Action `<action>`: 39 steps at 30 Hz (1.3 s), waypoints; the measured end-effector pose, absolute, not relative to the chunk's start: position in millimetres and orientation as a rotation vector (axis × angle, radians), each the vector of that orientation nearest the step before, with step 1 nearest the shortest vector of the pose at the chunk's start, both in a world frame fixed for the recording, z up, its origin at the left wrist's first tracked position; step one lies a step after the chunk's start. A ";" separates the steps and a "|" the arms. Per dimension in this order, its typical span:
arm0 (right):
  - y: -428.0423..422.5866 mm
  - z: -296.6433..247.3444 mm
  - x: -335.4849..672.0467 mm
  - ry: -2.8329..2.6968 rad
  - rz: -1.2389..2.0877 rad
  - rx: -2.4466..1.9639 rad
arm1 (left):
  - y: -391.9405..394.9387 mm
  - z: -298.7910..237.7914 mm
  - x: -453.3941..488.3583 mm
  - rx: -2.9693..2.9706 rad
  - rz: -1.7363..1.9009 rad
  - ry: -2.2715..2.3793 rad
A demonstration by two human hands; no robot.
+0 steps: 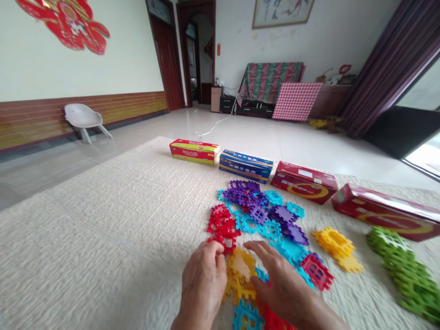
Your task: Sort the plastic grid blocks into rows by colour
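On my feed, the left hand (203,279) is bare, with a broad back, rounded knuckles (203,253) and fine creases, narrowing a little at the bare wrist (194,316). I see the right hand (279,277) bare too, its fingers (263,253) tapering and its thumb (261,289) thicker. The right forearm (312,302) looks smooth, slightly blurred, and uncovered as far as my view reaches.

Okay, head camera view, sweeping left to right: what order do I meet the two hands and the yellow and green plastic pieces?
Left hand, yellow pieces between the hands, right hand, separate yellow pile, green pile.
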State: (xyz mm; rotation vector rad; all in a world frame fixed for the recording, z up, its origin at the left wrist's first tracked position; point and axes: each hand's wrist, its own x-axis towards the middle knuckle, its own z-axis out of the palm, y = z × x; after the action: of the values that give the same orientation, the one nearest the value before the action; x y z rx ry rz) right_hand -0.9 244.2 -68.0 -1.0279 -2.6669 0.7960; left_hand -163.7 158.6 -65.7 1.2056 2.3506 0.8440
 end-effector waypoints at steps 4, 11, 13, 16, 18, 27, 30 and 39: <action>234.1 -68.7 -14.7 -2.683 0.847 -1.016 | 144.2 -64.5 -170.2 1.366 0.599 2.419; 231.1 -77.9 -20.8 -2.648 0.837 -1.084 | 128.2 -80.3 -167.5 1.406 0.391 2.427; 231.2 -83.9 -20.2 -2.594 0.826 -1.042 | 126.6 -84.3 -165.1 1.384 0.372 2.414; 231.9 -90.8 -20.4 -2.560 0.806 -0.972 | 125.2 -88.0 -163.9 1.344 0.395 2.420; 233.3 -93.4 -20.7 -2.555 0.833 -0.977 | 125.6 -88.7 -163.4 1.326 0.413 2.423; 245.6 -99.7 -17.2 -2.410 0.843 -0.981 | 138.5 -80.7 -150.6 1.283 0.485 2.444; 247.2 -98.3 -16.7 -2.342 0.867 -0.920 | 143.1 -80.0 -147.6 1.271 0.545 2.449; 246.4 -78.3 -18.8 -2.046 1.191 -1.053 | 154.4 -79.0 -144.0 0.948 1.260 2.061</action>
State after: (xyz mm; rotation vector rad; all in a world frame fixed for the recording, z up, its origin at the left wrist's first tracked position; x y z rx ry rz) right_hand -18.8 246.4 -78.3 -1.0534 -2.0456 1.1912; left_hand -144.0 154.4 -79.0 0.9477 2.0608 1.2602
